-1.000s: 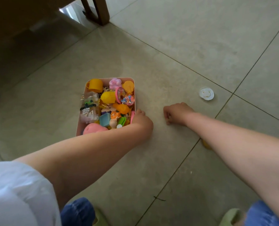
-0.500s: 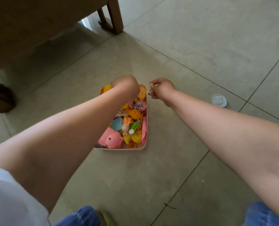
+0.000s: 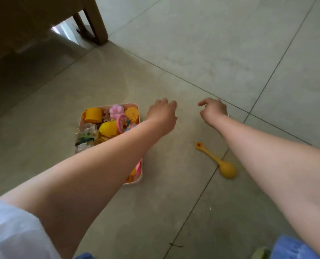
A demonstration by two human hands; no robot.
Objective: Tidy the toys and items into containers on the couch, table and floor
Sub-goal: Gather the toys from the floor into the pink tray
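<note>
Both my hands have swung out past the tray since half a second ago, when the left one sat over the toys and the right was curled up beside the rim. Now my left hand [image 3: 162, 114] hangs just off the tray's 2 o'clock corner, fingers loosely curled downward, nothing in it that I can see. My right hand [image 3: 212, 110] is further to 3 o'clock, palm down, index finger poking out to the left and the rest bent; it looks empty too (the underside is hidden, so I can't swear to it). They're apart, with bare floor [image 3: 192, 53] between them.

My pink tray [image 3: 139, 113] sits on the tiles, stuffed with toys: a yellow cup [image 3: 93, 115] at its 11 o'clock corner, a pink flower thing [image 3: 116, 110] at 12, a yellow egg [image 3: 107, 129] near the middle. My left forearm crosses over the near half, so that part is hidden.

One yellow spoon [image 3: 220, 162] lies loose on the floor at the tray's 4 o'clock, well clear of it, handle pointing toward 10 and bowl toward me, right across a grout line. A wooden furniture leg [image 3: 97, 21] stands up at 12 o'clock.
</note>
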